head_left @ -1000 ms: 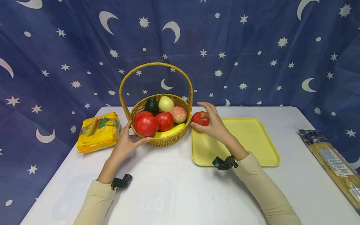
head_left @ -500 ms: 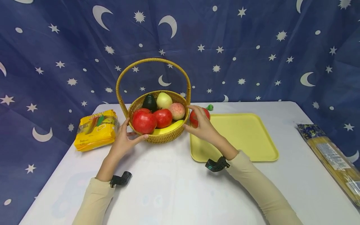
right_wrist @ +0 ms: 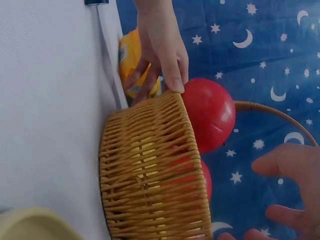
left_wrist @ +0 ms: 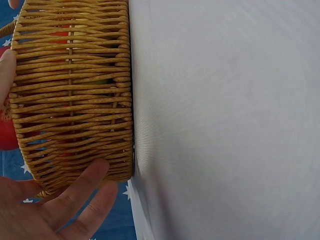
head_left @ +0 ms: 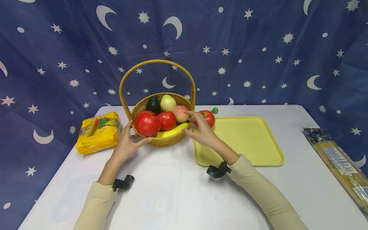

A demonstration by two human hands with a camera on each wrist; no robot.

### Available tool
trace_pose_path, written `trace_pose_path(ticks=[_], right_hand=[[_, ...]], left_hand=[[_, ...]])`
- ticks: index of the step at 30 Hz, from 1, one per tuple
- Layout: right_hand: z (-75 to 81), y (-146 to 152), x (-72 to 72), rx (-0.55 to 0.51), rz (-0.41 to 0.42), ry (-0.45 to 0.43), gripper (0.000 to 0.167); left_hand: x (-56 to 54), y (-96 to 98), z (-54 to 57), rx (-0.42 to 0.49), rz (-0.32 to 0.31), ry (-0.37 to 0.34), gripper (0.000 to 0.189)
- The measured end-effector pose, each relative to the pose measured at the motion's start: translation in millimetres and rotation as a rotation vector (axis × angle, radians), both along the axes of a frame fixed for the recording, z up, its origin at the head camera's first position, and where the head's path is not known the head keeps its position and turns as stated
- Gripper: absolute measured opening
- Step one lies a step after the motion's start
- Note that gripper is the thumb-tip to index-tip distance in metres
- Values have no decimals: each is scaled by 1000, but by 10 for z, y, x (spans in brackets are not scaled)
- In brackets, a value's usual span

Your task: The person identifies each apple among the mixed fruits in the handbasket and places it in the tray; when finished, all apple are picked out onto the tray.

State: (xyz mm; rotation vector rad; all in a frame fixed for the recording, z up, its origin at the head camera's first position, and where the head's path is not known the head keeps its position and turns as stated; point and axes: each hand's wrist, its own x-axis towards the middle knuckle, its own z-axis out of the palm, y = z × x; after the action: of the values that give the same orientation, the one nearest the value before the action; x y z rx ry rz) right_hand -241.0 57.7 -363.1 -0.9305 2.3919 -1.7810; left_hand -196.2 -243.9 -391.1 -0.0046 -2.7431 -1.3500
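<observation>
My left hand holds the wicker basket at its left front, thumb at the rim and fingers against the outer wall. Inside lie a large red fruit, a smaller red fruit, a banana, a peach, a pale yellow pear and a dark green avocado. At the right rim, my right hand reaches with fingers spread, fingertips overlapping the peach's edge in the head view. Behind this hand, a red apple sits at the yellow tray's left rear corner.
A yellow packet lies left of the basket. Toward the right table edge is a long clear pack of noodles or pasta. A small green broccoli-like piece shows behind the apple. The basket's tall handle arches over the fruit.
My right hand has come away from the apple and moved left to the basket's right rim, leaving the apple at the tray. The left hand stays at the basket; the head view has shifted slightly.
</observation>
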Motion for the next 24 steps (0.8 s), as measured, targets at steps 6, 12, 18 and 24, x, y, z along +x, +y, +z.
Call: trace_pose_path(ticks=[6, 12, 18, 24], right_hand=[[-3, -45, 6, -2, 31, -10, 59], [-2, -123, 18, 9, 48, -30, 56], [-34, -270, 50, 3, 79, -21, 52], [-62, -413, 76, -15, 106, 14, 50]], left_hand=[[-12, 14, -1, -8, 1, 0, 111], [-17, 33, 5, -11, -4, 1, 111], [2, 26, 6, -17, 5, -1, 111], [6, 13, -1, -12, 5, 1, 111]])
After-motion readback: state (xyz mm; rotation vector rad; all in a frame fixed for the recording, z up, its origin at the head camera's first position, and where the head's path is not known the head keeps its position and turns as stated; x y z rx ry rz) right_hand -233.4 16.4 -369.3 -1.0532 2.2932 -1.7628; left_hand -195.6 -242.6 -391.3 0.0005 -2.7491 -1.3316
